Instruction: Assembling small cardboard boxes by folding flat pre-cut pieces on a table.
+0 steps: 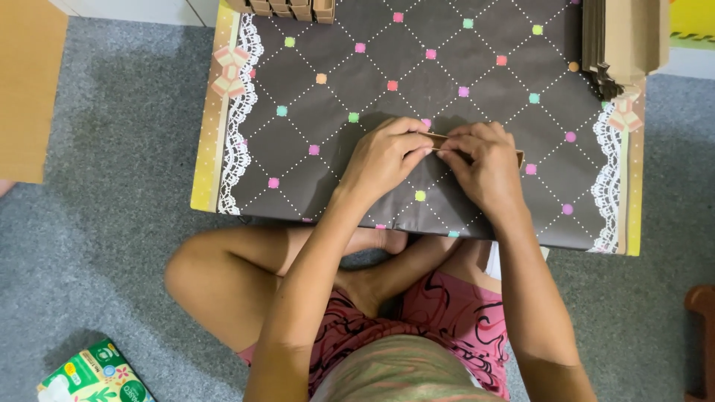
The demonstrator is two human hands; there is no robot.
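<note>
Squarely between both hands (436, 156): cardboard strip (439, 138)

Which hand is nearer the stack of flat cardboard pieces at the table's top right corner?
Right. The right hand works mid-table on the side toward the cardboard stack; the left hand sits beside it, farther away. Both pinch a small cardboard piece.

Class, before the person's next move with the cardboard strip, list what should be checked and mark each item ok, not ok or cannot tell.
1. Left hand has a grip on the strip: ok.
2. Right hand pinches the strip too: ok.
3. Strip lies over the low table, not past its edge: ok.
4. Strip's fold or shape: cannot tell, fingers hide most of it.
5. Cardboard stack is at the far right corner, apart from the hands: ok.
6. Small boxes at the far edge are apart from the hands: ok.
</note>
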